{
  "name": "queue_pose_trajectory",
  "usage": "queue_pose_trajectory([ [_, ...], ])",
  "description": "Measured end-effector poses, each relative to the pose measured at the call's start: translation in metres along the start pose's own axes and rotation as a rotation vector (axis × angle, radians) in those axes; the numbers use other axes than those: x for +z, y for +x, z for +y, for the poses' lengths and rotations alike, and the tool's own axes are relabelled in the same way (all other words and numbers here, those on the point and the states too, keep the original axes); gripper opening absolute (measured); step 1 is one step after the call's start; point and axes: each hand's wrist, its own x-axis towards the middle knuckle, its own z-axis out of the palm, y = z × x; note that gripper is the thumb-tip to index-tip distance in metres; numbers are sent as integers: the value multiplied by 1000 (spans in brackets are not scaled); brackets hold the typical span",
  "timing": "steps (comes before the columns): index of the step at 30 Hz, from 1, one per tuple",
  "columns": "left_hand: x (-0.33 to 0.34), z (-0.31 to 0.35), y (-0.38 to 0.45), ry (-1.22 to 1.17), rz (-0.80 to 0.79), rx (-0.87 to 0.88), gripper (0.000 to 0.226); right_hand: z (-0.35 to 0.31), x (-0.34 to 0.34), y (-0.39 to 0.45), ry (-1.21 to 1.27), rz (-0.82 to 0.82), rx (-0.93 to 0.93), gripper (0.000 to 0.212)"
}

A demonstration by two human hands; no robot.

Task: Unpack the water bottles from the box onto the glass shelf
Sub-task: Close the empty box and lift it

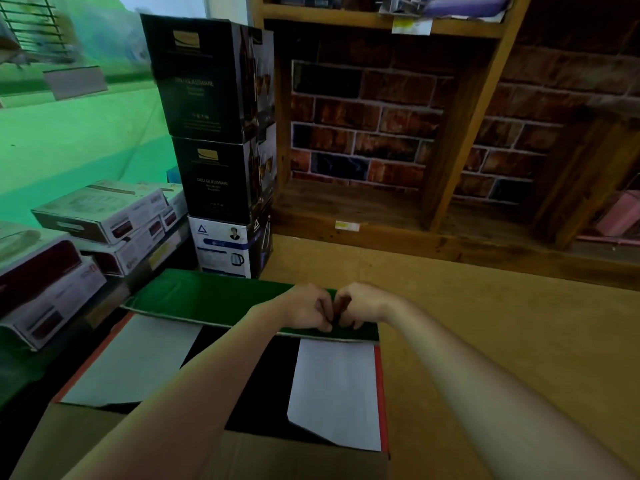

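Box (221,403) sits right under my arms on the floor, 2 white side flaps folded in, dark gap btwn them. My left hand (304,308) & right hand (360,304) meet knuckle to knuckle at the far green flap (207,299), fingers curled, both pinching its near edge. Can't see any bottles inside. Wooden shelf unit (460,133) w/ brick backing stands beyond; 3 stacked cartons (214,140) to the left

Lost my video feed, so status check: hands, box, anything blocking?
Left hand and right hand both gripping far green flap. Box partly open, no bottles visible. White side flaps partly cover the opening.
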Motion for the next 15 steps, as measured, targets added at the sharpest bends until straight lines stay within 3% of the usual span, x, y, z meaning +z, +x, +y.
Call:
queue_pose_trajectory([
  [3, 11, -8, 8, 94, -54, -25, 25, 8, 12, 8, -46, -22, 21, 28],
  [8, 23, -11, 17, 157, -14, -44, 28, 11, 21, 12, -169, 18, 7, 24],
  [15, 24, -7, 4, 302, 57, -19, 14, 0, 28, -4, -355, 73, -34, 25],
])
